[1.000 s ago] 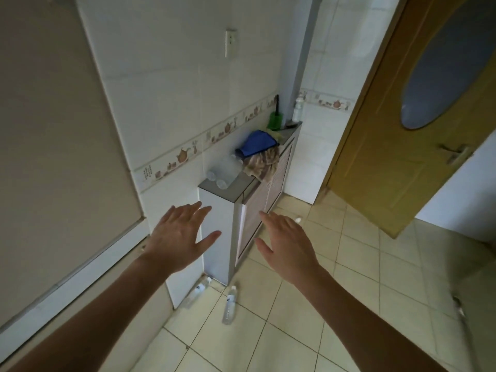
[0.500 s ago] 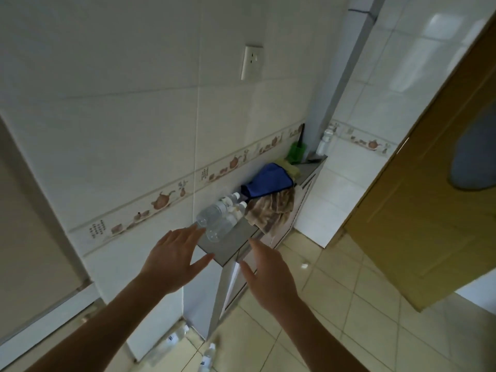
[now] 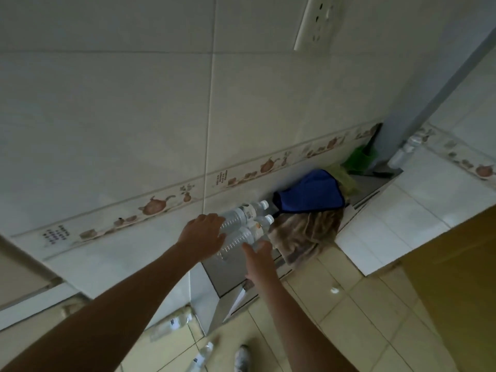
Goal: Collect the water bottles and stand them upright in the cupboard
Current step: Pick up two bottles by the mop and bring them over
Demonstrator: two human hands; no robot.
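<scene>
Reaching over the cabinet top (image 3: 228,275), a person's right hand (image 3: 259,255), fingers spread, touches the nearer water bottle (image 3: 243,238) lying at the near end, while the left hand (image 3: 202,233) curls over the second bottle (image 3: 241,214) by the wall edge; beyond lie a brown towel (image 3: 306,234) and a blue cloth (image 3: 311,193).

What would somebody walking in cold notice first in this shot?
Probably the two hands meeting over the two clear water bottles lying side by side on the grey cupboard top against the tiled wall: the left hand curls onto the far bottle's base, the right hand reaches the near one. Next, the bright blue cloth just beyond their caps.
</scene>
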